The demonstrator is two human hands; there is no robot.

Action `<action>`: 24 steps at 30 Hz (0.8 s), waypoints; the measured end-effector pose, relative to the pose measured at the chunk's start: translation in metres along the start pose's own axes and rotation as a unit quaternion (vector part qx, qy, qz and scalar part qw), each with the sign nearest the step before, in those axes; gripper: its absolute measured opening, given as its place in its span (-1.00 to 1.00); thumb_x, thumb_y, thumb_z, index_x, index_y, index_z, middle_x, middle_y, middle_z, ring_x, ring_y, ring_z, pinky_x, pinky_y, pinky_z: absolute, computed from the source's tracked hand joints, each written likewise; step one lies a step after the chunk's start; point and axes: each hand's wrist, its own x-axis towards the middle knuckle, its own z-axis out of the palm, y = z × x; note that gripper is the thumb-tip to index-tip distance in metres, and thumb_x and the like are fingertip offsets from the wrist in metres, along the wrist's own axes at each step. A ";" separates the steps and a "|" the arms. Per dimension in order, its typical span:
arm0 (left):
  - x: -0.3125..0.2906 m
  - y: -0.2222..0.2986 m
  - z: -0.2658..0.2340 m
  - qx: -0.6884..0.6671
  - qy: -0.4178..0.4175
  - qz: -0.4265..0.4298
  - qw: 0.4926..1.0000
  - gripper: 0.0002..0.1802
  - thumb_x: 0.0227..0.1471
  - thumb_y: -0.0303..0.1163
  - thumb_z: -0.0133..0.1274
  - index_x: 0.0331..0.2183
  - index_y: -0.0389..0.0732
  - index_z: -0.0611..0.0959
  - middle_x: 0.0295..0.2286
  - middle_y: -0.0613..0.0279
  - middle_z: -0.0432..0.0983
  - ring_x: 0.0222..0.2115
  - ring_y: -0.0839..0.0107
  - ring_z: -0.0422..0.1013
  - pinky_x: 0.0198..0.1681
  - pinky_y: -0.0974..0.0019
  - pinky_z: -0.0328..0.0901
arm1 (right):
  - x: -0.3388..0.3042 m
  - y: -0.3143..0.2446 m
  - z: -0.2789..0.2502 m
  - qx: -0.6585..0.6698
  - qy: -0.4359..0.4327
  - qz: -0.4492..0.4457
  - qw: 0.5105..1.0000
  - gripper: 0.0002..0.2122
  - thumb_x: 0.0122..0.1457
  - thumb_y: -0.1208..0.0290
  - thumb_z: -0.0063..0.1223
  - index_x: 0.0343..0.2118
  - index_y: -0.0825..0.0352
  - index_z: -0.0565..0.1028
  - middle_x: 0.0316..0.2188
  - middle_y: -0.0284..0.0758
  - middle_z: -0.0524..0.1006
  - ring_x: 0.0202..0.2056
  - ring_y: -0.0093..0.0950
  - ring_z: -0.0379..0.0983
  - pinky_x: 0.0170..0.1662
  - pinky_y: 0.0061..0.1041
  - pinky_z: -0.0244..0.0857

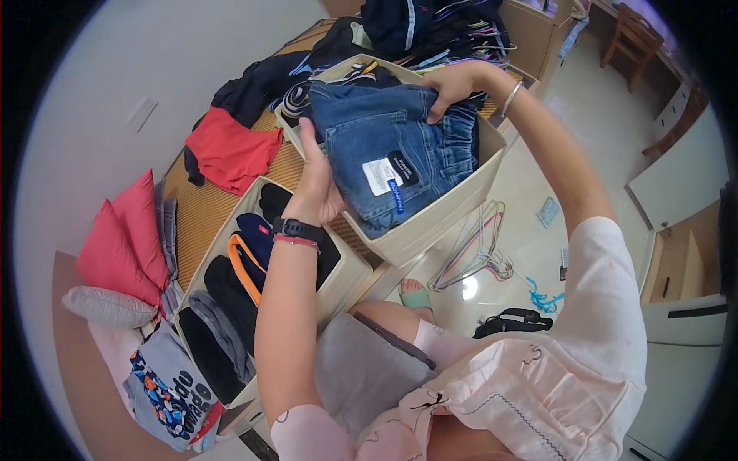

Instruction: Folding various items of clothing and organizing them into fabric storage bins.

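A folded pair of blue jeans (369,138) with an elastic waistband, a back pocket and paper tags lies tilted over a cream fabric storage box (442,219). My right hand (460,83) grips the jeans at the waistband side, thumb on top and fingers behind. At the other edge my left hand (321,184) supports them, thumb raised and palm against the denim; its fingertips are partly hidden. Striped and dark clothes (361,75) show in the box behind the jeans. Close to my left forearm stands a second cream box (342,280) with rolled dark, grey and orange-edged clothes.
A red garment (231,150) and dark clothes lie on the bamboo mat (192,200). Pink cushions (127,234) and a printed grey shirt (165,384) are at the left. Grey folded cloth (365,365) rests on my lap. Hangers (477,250) and a black bag (511,323) lie on the floor.
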 end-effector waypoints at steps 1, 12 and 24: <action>-0.006 -0.001 0.008 0.103 0.043 0.006 0.994 -0.18 -0.02 0.16 -0.03 0.07 -0.27 0.28 0.04 0.07 0.26 -0.06 0.26 0.33 -0.03 0.07 0.28 | 0.000 0.000 0.000 -0.012 0.000 -0.001 1.000 -0.53 -0.13 0.38 0.25 -0.13 0.46 0.43 -0.22 -0.29 0.52 -0.19 -0.47 0.39 -0.04 -0.53 0.23; -0.007 -0.042 0.003 0.558 0.156 0.231 0.782 -0.38 -0.24 -0.19 0.31 -0.18 -0.40 0.49 -0.30 -0.05 0.54 -0.24 0.21 0.47 -0.17 0.31 0.31 | -0.028 -0.023 0.002 -0.144 0.053 -0.032 0.988 -0.60 -0.17 0.46 0.26 -0.20 0.41 0.47 -0.28 -0.26 0.55 -0.23 -0.40 0.43 -0.06 -0.50 0.23; 0.005 -0.046 -0.011 0.751 0.092 0.148 0.637 -0.05 -0.50 -0.18 0.37 -0.06 -0.39 0.32 -0.29 -0.11 0.49 -0.24 0.08 0.44 -0.16 0.20 0.33 | -0.021 -0.029 0.007 -0.183 0.051 -0.008 0.982 -0.60 -0.20 0.53 0.25 -0.19 0.37 0.48 -0.25 -0.25 0.54 -0.21 -0.37 0.43 -0.06 -0.47 0.24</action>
